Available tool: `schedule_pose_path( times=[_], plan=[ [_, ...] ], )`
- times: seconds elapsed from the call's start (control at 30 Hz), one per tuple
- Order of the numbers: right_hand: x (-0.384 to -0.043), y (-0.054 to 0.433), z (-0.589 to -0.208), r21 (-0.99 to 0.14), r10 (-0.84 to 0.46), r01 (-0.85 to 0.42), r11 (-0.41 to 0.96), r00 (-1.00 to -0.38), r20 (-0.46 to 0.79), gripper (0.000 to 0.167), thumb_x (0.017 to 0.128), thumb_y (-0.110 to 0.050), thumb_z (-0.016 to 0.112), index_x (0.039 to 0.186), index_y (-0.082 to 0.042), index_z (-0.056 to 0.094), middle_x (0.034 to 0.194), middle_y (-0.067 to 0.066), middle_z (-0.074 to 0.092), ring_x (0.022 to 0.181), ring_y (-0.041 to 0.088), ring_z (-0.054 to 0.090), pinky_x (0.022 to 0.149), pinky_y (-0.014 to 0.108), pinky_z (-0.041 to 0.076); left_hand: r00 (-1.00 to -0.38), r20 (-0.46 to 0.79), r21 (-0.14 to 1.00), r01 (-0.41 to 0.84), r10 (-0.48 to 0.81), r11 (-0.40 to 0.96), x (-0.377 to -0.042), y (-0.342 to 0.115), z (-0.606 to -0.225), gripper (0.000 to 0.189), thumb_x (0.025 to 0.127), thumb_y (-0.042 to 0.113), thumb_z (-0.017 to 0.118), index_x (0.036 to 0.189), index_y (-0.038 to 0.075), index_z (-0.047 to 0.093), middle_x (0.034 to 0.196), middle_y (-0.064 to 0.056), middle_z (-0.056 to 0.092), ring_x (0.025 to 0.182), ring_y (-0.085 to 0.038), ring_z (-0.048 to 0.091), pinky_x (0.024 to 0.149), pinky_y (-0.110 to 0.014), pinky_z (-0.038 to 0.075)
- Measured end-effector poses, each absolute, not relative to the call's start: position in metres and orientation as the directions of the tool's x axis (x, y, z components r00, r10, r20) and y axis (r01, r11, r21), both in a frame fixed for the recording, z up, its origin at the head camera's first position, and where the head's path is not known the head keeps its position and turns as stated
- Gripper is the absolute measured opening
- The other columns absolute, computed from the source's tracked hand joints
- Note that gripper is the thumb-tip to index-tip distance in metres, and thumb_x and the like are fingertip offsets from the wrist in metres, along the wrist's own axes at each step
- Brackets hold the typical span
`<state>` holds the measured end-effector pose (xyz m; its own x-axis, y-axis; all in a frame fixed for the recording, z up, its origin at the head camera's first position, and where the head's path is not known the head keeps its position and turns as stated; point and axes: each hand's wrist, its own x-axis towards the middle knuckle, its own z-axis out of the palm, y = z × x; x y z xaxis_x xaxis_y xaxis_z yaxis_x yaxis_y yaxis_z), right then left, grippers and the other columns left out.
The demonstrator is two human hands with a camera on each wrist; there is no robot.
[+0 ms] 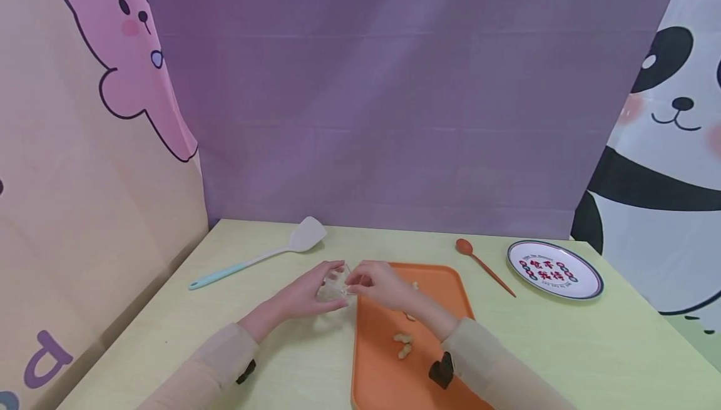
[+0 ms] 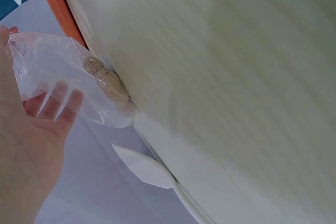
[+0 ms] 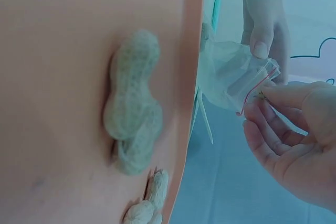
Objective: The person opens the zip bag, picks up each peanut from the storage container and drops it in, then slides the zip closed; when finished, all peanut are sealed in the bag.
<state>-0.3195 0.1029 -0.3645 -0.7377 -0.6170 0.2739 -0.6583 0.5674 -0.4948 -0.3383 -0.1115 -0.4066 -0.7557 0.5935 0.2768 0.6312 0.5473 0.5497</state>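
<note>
Left wrist view, bag: a clear plastic bag [image 2: 68,69] was held between the two hands, just beyond the left edge of the tray and over the table; its red seal line showed in the right wrist view.
Peanut in the bag: at least one brown peanut [image 2: 113,85] lay at the bag's lower end; I could not tell whether that end touched the table.
Left hand: this hand [image 1: 306,294] gripped the bag near its mouth, thumb pressed on the plastic, with other fingers spread apart behind it.
Right hand: thumb and fingertips of this hand [image 1: 383,285] were pinched together at the bag's mouth; what else sat between them was too small to tell.
Tray: an orange tray [image 1: 383,375] lay under the right forearm.
Loose peanuts: several peanuts [image 3: 131,98] rested on the tray, two of them touching.
Spatula: a white spatula [image 1: 265,258] with a pale blue handle lay beyond the left hand.
Spoon: a red-brown spoon [image 1: 484,266] lay right of the tray.
Plate: a white plate [image 1: 545,270] with red lettering stood beside the spoon.
Table: pale yellow [image 1: 304,366].
Curtain: purple [image 1: 394,97], hanging behind the table.
</note>
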Motion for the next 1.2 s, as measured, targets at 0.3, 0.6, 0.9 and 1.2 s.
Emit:
schedule_pose_path(
  times=[0.3, 0.6, 0.9, 1.2],
  plan=[
    [-0.320, 0.102, -0.365, -0.503, -0.622, -0.659, 0.560, -0.735, 0.270, 0.011, 0.088, -0.010, 0.064, 0.097, -0.009, 0.070, 0.088, -0.001, 0.063, 0.076, 0.012, 0.061, 0.067, 0.020, 0.050, -0.761, 0.268, 0.563, 0.621, 0.590, 0.545, -0.338, -0.111, -0.407, 0.078, 0.084, 0.045, 0.067, 0.144, 0.010, 0.031, 0.136, -0.001, 0.047, 0.121, -0.018, 0.051, 0.100, -0.039, 0.044],
    [-0.319, 0.103, -0.366, -0.495, -0.614, -0.654, 0.572, -0.742, 0.270, 0.009, 0.087, -0.011, 0.066, 0.095, -0.011, 0.071, 0.085, -0.003, 0.063, 0.074, 0.010, 0.060, 0.068, 0.021, 0.049, -0.757, 0.277, 0.552, 0.629, 0.591, 0.547, -0.341, -0.112, -0.411, 0.079, 0.083, 0.047, 0.067, 0.143, 0.011, 0.031, 0.136, 0.000, 0.047, 0.120, -0.017, 0.051, 0.100, -0.038, 0.045],
    [-0.322, 0.109, -0.368, -0.523, -0.599, -0.662, 0.537, -0.736, 0.316, 0.010, 0.086, -0.011, 0.067, 0.095, -0.009, 0.071, 0.088, -0.001, 0.066, 0.074, 0.008, 0.060, 0.067, 0.019, 0.050, -0.770, 0.258, 0.569, 0.610, 0.584, 0.552, -0.339, -0.112, -0.409, 0.079, 0.082, 0.048, 0.067, 0.144, 0.013, 0.031, 0.137, 0.000, 0.047, 0.121, -0.017, 0.051, 0.100, -0.040, 0.044],
    [-0.332, 0.128, -0.370, -0.520, -0.599, -0.682, 0.515, -0.720, 0.350, 0.011, 0.087, -0.012, 0.066, 0.095, -0.006, 0.070, 0.086, 0.002, 0.067, 0.075, 0.009, 0.061, 0.068, 0.021, 0.051, -0.771, 0.259, 0.555, 0.612, 0.582, 0.563, -0.338, -0.112, -0.408, 0.077, 0.083, 0.045, 0.068, 0.143, 0.014, 0.032, 0.138, 0.000, 0.047, 0.121, -0.016, 0.051, 0.101, -0.038, 0.044]
  ],
)
